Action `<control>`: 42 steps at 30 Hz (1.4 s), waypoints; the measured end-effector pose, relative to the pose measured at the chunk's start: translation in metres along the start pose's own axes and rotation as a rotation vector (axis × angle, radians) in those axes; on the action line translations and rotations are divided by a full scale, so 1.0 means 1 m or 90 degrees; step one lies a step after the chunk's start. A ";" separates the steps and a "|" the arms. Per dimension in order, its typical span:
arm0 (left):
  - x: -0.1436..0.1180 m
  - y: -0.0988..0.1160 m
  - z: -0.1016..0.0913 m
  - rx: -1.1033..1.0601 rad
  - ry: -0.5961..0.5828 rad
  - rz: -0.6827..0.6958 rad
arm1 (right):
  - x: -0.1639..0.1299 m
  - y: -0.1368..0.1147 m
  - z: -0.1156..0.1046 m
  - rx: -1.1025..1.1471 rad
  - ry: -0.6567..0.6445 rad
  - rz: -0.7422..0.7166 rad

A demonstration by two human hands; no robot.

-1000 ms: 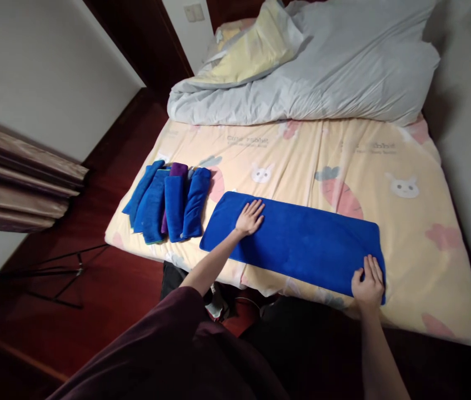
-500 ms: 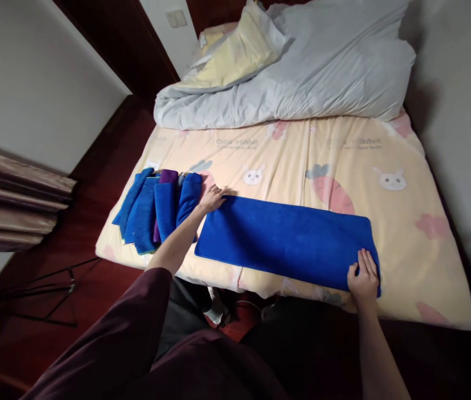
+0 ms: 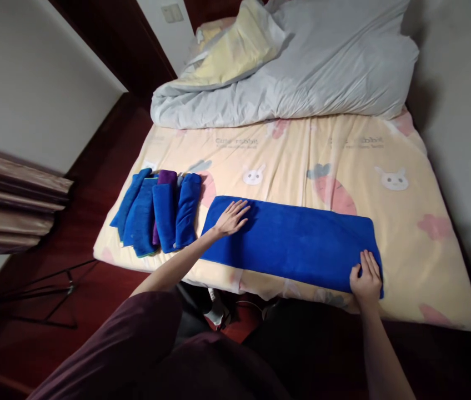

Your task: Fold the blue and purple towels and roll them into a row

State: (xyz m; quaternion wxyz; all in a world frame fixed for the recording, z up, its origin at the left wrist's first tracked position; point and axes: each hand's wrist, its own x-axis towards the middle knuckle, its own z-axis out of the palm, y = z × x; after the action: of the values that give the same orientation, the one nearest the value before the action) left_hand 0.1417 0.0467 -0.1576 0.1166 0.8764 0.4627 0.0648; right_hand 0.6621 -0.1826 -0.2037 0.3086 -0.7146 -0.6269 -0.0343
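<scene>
A blue towel [image 3: 294, 236] lies spread in a long flat strip along the front part of the bed. My left hand [image 3: 232, 217] is over its left end, palm down, with the fingers stretched and spread. At the towel's right end rests my right hand [image 3: 366, 279], its fingers straight and side by side, the thumb bent in toward them. Left of the towel are several rolled or folded blue towels [image 3: 164, 218], with a purple towel [image 3: 168, 178] among them.
The bed [image 3: 406, 250] has a yellow sheet with rabbit and carrot prints. A bunched grey-white quilt [image 3: 322, 72] covers its far end. A thin black stand [image 3: 69, 289] is on the dark red floor at left, near a striped curtain [image 3: 14, 205].
My left hand has moved from the towel's far left corner rightward and nearer onto its surface, fingers now spread. My right hand stays at the right end.
</scene>
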 end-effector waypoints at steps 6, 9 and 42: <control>-0.023 -0.036 0.014 -0.036 0.096 -0.244 | -0.001 0.002 0.001 -0.008 0.001 -0.013; -0.024 -0.049 0.017 -0.038 0.130 -0.259 | -0.002 0.004 0.003 -0.009 -0.004 -0.013; -0.028 -0.040 0.023 -0.110 0.243 -0.230 | 0.099 -0.273 0.143 0.049 -0.352 -0.212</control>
State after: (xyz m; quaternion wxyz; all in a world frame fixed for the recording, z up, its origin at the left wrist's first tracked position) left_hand 0.0991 0.0417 -0.1902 0.1112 0.7382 0.6182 0.2462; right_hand 0.3843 -0.0201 -0.1675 0.1435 -0.5726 -0.7958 0.1348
